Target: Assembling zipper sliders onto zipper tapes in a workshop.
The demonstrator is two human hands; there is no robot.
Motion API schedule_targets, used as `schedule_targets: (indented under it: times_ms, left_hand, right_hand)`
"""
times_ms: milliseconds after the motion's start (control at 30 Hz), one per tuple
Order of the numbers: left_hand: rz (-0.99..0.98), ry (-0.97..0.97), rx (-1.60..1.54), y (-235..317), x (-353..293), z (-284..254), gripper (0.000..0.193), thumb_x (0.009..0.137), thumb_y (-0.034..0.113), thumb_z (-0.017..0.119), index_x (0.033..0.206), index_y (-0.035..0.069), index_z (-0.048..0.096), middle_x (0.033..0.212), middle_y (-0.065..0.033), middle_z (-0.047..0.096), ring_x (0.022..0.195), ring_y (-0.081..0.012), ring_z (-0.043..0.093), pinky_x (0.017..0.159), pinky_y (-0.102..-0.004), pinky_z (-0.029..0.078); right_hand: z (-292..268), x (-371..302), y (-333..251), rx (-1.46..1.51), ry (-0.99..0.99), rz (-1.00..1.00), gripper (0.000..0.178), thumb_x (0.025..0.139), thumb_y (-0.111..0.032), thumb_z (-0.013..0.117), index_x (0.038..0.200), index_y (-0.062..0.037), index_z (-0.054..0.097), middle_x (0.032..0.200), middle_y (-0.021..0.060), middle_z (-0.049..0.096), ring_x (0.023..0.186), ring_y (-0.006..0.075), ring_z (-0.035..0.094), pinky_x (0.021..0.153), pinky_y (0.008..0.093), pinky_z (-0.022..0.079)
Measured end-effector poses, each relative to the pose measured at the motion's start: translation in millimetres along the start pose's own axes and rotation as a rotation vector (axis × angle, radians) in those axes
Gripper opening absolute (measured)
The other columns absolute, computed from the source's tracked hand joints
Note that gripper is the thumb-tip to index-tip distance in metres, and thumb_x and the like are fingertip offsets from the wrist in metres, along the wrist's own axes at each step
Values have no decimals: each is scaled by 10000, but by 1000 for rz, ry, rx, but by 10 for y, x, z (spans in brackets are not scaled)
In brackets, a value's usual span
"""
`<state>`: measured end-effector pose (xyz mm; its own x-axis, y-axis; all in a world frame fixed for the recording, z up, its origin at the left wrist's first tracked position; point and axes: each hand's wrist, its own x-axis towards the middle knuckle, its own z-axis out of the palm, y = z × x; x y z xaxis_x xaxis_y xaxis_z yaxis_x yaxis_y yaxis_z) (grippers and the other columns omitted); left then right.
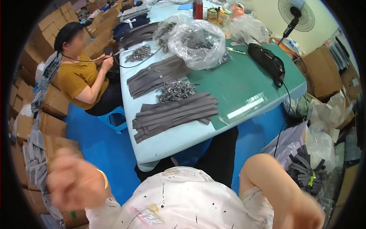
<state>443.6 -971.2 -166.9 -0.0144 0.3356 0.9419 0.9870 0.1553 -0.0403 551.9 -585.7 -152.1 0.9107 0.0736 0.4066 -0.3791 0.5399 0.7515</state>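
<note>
My left hand (76,181) is raised at the lower left, away from the table. It is smeared by motion, so its fingers cannot be made out. Low at the right, my right hand (309,213) is partly cut off by the picture's edge and blurred as well. Neither hand touches the table. Before me lies a stack of dark grey fabric strips (175,114). Behind it sit a heap of small shiny dark metal pieces (176,91) and a second bundle of grey strips (156,76).
A clear plastic bag (198,45), a green mat (244,84) and a black pouch (267,63) lie on the table. At left, a person in a mustard shirt (82,82) sits on a blue stool (114,118). Cartons (53,99) and bagged goods (320,133) flank me.
</note>
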Motion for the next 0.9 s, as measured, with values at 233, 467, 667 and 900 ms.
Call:
schedule_targets:
  times_ms: [233, 467, 667, 900]
  left_hand:
    - [-1444, -702, -634, 235, -1533, 937, 256, 772, 51, 597, 1022, 8, 634, 1004, -142, 618, 874, -262, 603, 778, -314, 479]
    - [-1476, -932, -595, 533, -2728, 746, 147, 813, 105, 592, 906, 17, 664, 902, -107, 627, 865, -239, 581, 782, -317, 469]
    - [-1269, -812, -110, 420, -2471, 1103, 128, 827, 135, 515, 858, 48, 605, 907, -103, 609, 828, -301, 590, 708, -376, 488]
    - [-1282, -1214, 94, 449, -2734, 989, 163, 839, 144, 501, 913, 78, 631, 967, -69, 614, 871, -291, 594, 744, -390, 496]
  right_hand:
    - [-925, -1428, -1680, -177, -958, 2460, 96, 805, -50, 645, 877, -2, 603, 798, 41, 575, 727, 127, 546, 654, 235, 446]
    - [-1266, -603, -2390, -179, -1616, 2659, 188, 866, -149, 587, 943, 22, 581, 809, 158, 583, 726, 243, 586, 654, 311, 458]
    - [-2022, -1217, -2608, -788, -1427, 2227, 198, 941, -163, 440, 906, 12, 523, 815, 218, 573, 753, 342, 563, 681, 373, 445]
    - [-1605, -1803, -2342, 107, -2177, 1655, 146, 844, -210, 574, 771, -87, 602, 748, 108, 609, 652, 287, 615, 540, 378, 493]
